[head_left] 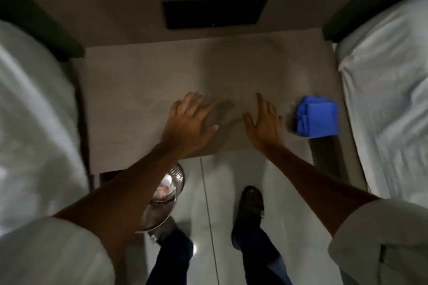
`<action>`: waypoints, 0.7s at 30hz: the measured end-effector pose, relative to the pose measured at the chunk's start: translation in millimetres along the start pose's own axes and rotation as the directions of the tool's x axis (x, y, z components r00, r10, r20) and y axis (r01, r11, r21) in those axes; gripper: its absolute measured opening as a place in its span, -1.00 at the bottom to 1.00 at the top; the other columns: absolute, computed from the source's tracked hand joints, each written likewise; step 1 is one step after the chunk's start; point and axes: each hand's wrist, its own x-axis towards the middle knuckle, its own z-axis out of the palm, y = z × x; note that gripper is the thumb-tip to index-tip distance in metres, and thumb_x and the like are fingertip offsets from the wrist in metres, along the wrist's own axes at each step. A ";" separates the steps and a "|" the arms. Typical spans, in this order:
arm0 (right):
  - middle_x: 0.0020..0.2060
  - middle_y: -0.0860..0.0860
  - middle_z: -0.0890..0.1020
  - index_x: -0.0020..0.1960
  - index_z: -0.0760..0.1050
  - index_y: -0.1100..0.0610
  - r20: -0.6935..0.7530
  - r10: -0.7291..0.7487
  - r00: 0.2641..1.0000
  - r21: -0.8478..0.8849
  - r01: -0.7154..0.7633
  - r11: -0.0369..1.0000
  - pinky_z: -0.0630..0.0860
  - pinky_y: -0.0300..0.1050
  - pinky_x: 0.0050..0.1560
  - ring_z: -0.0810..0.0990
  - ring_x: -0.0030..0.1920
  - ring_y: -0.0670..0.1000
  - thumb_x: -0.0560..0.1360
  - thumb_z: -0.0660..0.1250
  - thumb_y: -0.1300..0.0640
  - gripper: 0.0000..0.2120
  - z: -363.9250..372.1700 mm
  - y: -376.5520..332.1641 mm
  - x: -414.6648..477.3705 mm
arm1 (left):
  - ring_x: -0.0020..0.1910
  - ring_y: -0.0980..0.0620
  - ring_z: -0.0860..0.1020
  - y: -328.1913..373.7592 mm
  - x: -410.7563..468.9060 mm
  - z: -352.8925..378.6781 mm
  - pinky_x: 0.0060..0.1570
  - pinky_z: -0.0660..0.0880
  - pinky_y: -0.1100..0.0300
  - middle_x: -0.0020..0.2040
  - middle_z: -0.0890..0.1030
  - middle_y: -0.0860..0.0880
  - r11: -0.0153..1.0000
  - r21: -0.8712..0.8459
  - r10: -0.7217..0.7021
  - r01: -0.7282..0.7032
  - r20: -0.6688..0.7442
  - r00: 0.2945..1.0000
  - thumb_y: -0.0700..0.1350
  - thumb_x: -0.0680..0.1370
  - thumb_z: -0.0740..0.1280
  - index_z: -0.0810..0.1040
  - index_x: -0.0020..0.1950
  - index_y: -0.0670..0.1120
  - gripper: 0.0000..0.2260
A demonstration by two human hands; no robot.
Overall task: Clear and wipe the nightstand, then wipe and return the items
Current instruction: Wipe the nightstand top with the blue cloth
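The nightstand (139,90) has a pale wood-grain top and stands between two beds. A folded blue cloth (316,119) lies at its front right corner. My left hand (188,120) hovers over the front middle of the top, fingers spread, holding nothing. My right hand (262,121) is beside it, also spread and holding nothing, a short way left of the cloth. No other items show on the top.
White bedding lies on the left bed (34,122) and the right bed (389,99). A dark panel (214,11) is set in the wall behind. A metal bin (164,199) stands on the glossy floor under my left arm, near my shoes.
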 end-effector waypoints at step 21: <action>0.57 0.07 0.07 0.55 -0.03 -0.08 -0.047 -0.119 0.992 -0.320 0.098 0.942 -0.03 0.26 0.50 -0.02 0.56 0.08 0.56 -0.08 -0.30 -0.38 31.7 179.2 24.6 | 0.58 -0.21 0.12 10.8 66.9 128.2 0.51 0.03 -0.23 0.60 0.15 -0.18 0.980 0.193 -0.037 0.055 -0.097 0.995 0.23 0.61 -0.01 0.16 0.59 0.01 -0.41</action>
